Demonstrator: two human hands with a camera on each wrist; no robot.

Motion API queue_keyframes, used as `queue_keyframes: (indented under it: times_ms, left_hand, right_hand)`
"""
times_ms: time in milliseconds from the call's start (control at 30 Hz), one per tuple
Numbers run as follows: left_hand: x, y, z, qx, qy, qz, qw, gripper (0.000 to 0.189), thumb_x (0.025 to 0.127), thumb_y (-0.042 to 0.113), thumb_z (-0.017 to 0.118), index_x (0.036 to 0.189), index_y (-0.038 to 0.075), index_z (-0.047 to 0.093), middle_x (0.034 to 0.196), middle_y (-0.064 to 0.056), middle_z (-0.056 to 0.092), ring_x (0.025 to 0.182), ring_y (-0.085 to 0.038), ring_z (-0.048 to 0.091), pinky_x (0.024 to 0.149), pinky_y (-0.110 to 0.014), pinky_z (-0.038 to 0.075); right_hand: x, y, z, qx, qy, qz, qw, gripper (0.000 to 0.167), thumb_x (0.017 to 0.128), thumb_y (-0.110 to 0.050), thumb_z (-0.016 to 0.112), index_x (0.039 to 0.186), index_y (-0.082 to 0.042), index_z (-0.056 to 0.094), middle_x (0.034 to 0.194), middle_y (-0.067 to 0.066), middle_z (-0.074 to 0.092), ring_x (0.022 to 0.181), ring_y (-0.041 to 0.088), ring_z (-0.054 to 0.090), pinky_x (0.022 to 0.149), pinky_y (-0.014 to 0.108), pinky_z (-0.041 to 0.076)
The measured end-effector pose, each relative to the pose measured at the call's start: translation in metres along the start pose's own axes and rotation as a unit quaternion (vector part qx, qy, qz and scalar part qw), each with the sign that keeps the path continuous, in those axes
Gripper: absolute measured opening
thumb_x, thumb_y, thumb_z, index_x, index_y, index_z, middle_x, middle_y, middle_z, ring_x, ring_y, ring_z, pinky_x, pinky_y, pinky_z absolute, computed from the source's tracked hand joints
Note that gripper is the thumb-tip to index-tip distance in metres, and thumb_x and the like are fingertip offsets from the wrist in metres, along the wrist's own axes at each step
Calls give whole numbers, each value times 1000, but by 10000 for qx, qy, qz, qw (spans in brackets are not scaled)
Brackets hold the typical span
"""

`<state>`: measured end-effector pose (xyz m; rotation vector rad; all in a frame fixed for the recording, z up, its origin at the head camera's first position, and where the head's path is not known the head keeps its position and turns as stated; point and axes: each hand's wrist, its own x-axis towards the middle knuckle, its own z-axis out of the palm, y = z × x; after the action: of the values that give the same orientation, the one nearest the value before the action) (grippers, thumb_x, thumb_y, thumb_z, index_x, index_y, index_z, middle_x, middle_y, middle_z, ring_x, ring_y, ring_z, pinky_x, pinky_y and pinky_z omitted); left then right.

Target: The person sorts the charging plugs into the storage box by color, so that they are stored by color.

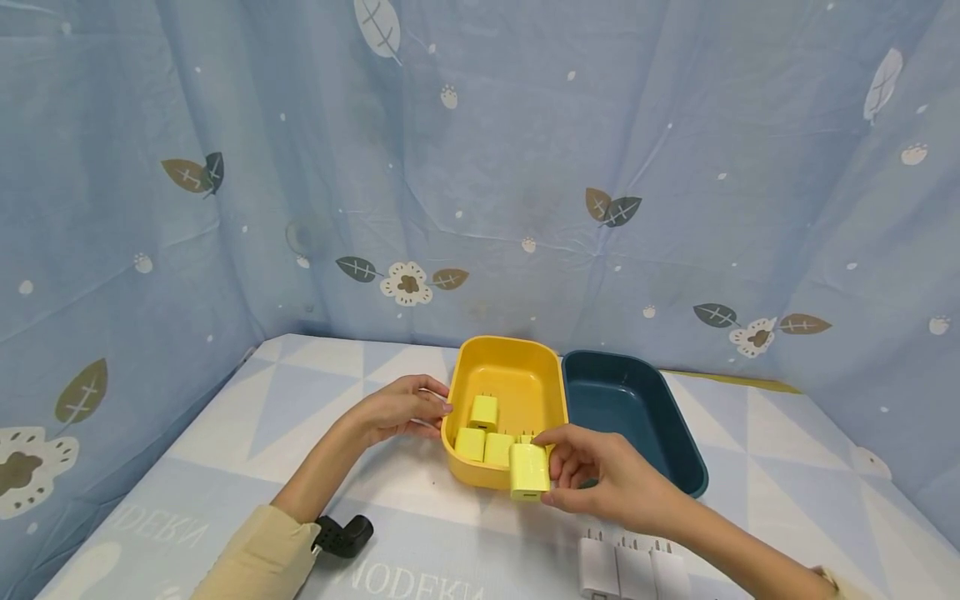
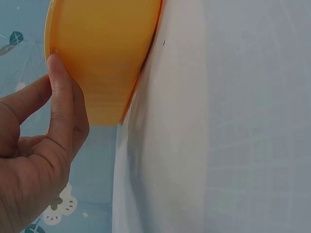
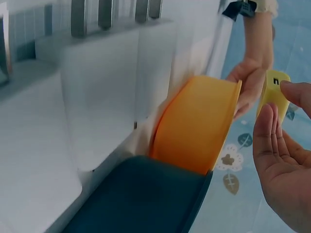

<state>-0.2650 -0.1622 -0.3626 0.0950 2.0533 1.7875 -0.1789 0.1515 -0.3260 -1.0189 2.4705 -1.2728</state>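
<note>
My right hand pinches a yellow charger plug between thumb and fingers, over the near right corner of a yellow bin. The charger's port end faces me in the head view, and in the right wrist view its port shows beside the thumb. Several more yellow chargers lie inside the bin toward its near end, one partly hidden behind the held charger. At the bin's left side, my left hand grips the rim with thumb and fingers; the left wrist view shows fingertips right at the rim.
A dark teal bin stands against the yellow bin's right side. White charger plugs stand in a row at the near right, prongs upward, below my right forearm. A patterned blue curtain hangs behind the cloth-covered table.
</note>
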Motion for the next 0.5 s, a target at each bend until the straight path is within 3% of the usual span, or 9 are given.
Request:
queue_keyframes:
  times_ms: [500]
  left_hand:
    - [0,1,1,15,-14,-6,10000,37,95,9,67,124,-3,49,99,-16,65,75,-21,66,72,-31,60]
  right_hand:
    - [19,14,-12,-295,200,160,9992,50,84,-20,81,126,-5,59,88,1,62,75,16,61,73,27,58]
